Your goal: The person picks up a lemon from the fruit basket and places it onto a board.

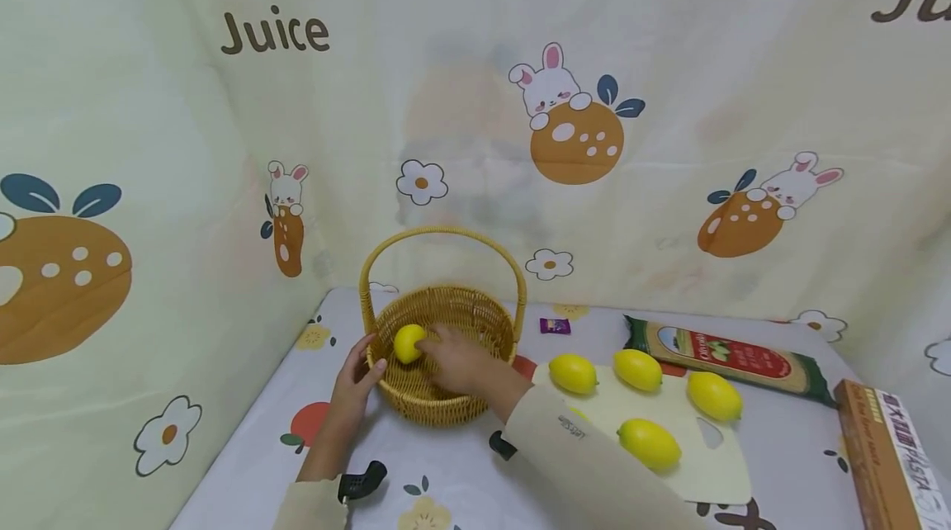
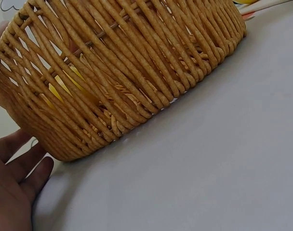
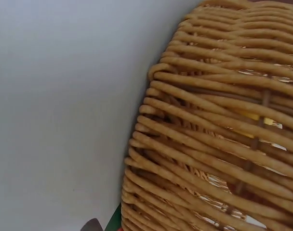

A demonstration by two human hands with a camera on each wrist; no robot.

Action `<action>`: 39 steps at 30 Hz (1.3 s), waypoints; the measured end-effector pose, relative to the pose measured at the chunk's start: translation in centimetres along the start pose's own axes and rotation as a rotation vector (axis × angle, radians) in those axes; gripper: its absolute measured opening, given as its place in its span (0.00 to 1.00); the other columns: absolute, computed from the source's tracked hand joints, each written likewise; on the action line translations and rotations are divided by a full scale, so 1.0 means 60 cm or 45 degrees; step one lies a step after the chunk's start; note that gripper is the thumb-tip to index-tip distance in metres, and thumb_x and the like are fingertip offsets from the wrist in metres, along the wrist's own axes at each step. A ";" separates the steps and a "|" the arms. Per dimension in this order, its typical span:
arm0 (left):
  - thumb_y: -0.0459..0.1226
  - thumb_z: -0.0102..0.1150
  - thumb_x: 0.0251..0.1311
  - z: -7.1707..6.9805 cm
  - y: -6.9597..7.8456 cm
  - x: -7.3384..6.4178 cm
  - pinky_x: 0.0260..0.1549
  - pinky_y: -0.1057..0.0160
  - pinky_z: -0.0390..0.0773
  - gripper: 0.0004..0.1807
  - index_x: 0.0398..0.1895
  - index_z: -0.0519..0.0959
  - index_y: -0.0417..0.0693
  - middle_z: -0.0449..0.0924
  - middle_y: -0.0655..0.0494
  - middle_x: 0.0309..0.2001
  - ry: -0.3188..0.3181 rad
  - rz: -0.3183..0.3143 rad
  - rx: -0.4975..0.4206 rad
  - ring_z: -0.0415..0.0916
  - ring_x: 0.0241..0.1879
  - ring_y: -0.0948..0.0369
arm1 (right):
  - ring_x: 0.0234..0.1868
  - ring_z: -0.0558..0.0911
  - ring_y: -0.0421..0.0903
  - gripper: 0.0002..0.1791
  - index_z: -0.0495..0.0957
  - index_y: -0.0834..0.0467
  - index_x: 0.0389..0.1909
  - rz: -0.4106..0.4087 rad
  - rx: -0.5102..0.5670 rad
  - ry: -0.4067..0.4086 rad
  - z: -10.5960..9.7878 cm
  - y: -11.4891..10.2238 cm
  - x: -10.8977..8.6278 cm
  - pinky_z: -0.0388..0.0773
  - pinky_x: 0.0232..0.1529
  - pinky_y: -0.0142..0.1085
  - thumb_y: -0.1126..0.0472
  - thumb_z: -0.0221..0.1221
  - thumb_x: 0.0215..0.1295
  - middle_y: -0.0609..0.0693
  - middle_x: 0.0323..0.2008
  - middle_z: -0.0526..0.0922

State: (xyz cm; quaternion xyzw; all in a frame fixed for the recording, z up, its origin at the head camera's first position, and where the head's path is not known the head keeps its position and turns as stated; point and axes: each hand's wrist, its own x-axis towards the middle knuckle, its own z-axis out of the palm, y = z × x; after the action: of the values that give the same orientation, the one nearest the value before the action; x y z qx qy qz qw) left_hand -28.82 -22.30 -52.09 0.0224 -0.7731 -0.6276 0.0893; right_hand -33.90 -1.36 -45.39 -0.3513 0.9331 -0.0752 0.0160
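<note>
A round wicker basket point(image 1: 427, 413) with a tall arched handle stands on the table. My left hand point(image 1: 355, 381) holds its left rim, thumb over the edge and fingers along the outside. In the left wrist view, the left hand's fingers point(image 2: 35, 178) lie against the woven side low down. My right hand point(image 1: 456, 361) reaches inside the basket, fingertips right at the right side of a yellow lemon point(image 1: 408, 343). I cannot tell whether they pinch it. Yellow shows through the weave in both wrist views; the right hand itself is hidden behind the basket wall point(image 3: 209, 120).
Several lemons point(image 1: 649, 443) lie on a pale cutting board point(image 1: 709, 472) at the right, one mostly behind the right sleeve. Behind are a purple packet point(image 1: 555, 326) and a long pasta bag point(image 1: 731, 355). A pasta box point(image 1: 887, 456) stands at the right edge. Printed curtains surround the table.
</note>
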 end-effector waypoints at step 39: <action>0.50 0.54 0.69 0.000 0.000 -0.005 0.66 0.42 0.55 0.29 0.71 0.60 0.69 0.54 0.50 0.73 0.002 -0.009 -0.019 0.52 0.71 0.47 | 0.71 0.59 0.50 0.44 0.59 0.37 0.73 -0.145 -0.066 -0.039 0.013 -0.002 0.042 0.66 0.64 0.43 0.61 0.66 0.59 0.48 0.74 0.53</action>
State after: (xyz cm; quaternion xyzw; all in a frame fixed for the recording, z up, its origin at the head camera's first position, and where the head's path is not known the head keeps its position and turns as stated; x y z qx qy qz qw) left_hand -28.51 -22.23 -52.13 0.0249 -0.7682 -0.6336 0.0879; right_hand -35.64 -3.18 -46.08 -0.4053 0.9128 -0.0465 0.0169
